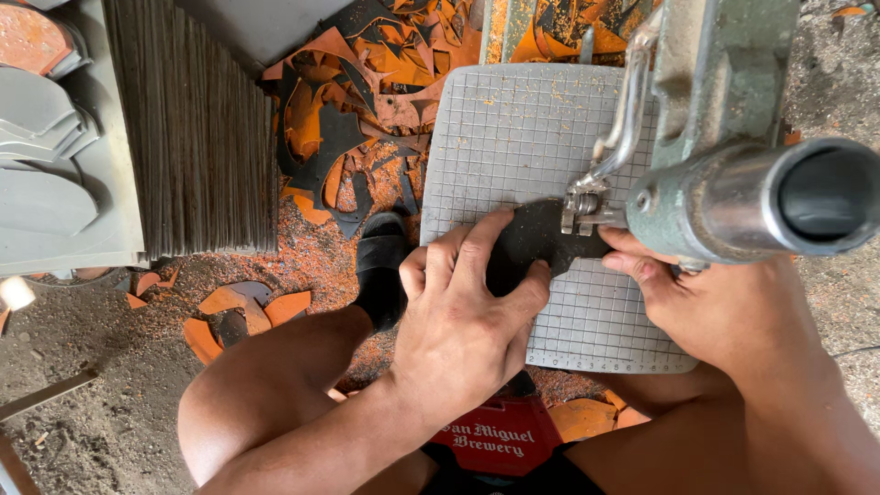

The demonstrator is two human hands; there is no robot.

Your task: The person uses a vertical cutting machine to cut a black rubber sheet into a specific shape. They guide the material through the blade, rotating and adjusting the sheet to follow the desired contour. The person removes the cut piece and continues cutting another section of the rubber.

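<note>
A: The dark sheet piece (527, 240), where does it lie?

B: Flat on the grey gridded work plate (513, 137), near the plate's middle, right under the machine's small metal foot (587, 213). The foot sits at about three o'clock from the piece.

A: And the left hand (463, 316)?

B: It lies at seven o'clock from the piece, palm down. Its fingers (477, 247) spread narrowly over the piece's left edge and press it flat; the thumb rests along the lower edge, at about six o'clock. It pins the piece rather than grasping it.

A: The right hand (720, 307)?

B: It comes in from four o'clock. Its fingertips (628, 249) touch the piece's right end just below the foot, fingers close together. The green machine head (724, 119) with its round shaft end (820, 194) covers much of that hand, so I cannot tell how firmly it holds.

A: What lies around?

B: At ten o'clock from the plate, a heap of orange and dark offcuts (357, 119) on the ground. Farther left, a tall stack of thin dark sheets (192, 119), with grey rounded cut shapes (41, 165) beside it. A foot in a black sock (380, 266) rests on the ground just left of the plate, and a red crate (500, 440) shows at six o'clock between the person's knees.
</note>
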